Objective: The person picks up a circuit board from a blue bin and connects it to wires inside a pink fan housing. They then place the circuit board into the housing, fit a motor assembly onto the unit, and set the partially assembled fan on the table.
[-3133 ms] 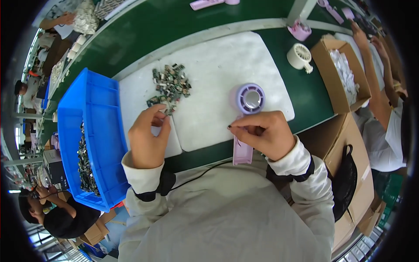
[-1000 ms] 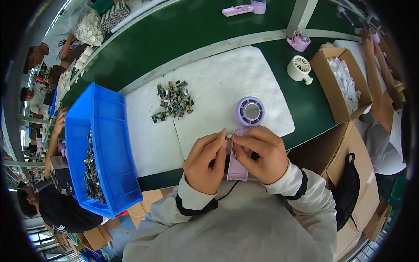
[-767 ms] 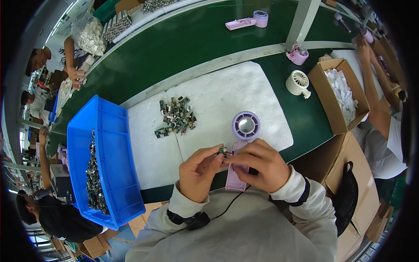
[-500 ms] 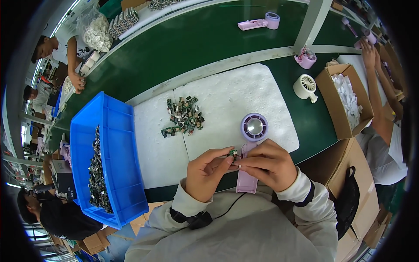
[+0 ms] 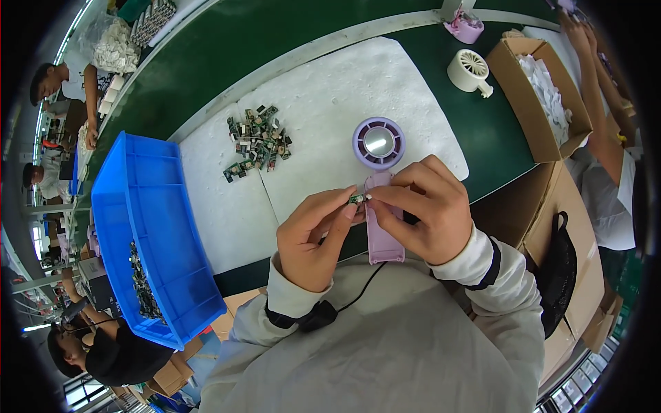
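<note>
My left hand [image 5: 311, 239] pinches a small green circuit board [image 5: 357, 199] between thumb and fingertips. At the board's right end, the thumb and forefinger of my right hand [image 5: 435, 215] close on a tiny white piece [image 5: 369, 196], which looks like a connector. Whether it is plugged into the board is too small to tell. Beneath both hands lies a lilac handheld fan; its open handle shell [image 5: 385, 242] points toward me, and its round head [image 5: 379, 143] with a shiny centre rests on the white foam sheet. My fingers hide part of the handle.
Several loose circuit boards [image 5: 258, 141] lie heaped on the white foam sheet [image 5: 310, 89]. A blue bin [image 5: 169, 248] with more parts stands at left. To the right are a cream fan [image 5: 469, 71], a pink fan part [image 5: 465, 29] and a cardboard box [image 5: 513, 89] of white pieces. Co-workers sit on both sides.
The view has shifted, so the bench appears higher and further left. The board has turned to lie more level between my fingers, with the right fingertips close at its end.
</note>
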Available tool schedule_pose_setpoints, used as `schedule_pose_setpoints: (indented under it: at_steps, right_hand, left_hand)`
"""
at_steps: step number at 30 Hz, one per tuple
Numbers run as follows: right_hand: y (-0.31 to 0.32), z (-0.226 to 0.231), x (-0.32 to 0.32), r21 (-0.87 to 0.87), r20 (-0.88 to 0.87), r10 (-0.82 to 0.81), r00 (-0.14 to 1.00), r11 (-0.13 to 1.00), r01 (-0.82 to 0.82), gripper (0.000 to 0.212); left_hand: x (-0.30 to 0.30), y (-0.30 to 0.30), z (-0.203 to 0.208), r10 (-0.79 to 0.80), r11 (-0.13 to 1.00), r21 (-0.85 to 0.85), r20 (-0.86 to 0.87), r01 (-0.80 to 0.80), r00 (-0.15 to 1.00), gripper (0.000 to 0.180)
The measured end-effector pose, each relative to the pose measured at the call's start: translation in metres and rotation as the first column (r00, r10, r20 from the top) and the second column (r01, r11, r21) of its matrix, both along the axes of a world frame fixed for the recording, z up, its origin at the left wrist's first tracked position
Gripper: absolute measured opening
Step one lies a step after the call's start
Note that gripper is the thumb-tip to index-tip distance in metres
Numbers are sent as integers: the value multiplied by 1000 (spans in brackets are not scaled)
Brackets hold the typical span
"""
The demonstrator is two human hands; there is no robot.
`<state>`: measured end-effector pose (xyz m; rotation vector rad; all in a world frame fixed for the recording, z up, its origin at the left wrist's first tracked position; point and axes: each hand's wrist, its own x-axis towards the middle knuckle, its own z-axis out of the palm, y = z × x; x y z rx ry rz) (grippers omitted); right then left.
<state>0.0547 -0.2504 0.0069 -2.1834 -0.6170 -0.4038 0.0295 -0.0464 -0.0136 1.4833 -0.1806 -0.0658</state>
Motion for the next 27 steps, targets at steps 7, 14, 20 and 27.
schedule_pose_setpoints:
  at_steps: [7,14,20,27]
  right_hand:
    - [-1,0,-1,-113,181,29,983,994,-8,23]
    - [-6,2,1,-173,362,31,932,984,34,28]
    - [-3,1,1,-183,301,46,952,983,11,29]
    - [-4,-5,5,-138,190,111,976,987,-85,28]
  left_hand:
    - [-5,-2,1,-2,995,101,78,-6,997,30]
    - [-9,-2,1,0,992,128,80,-11,997,30]
    - [-11,-7,-2,93,982,149,129,-112,987,29]
    - [-11,-8,-3,91,935,313,251,-169,964,27]
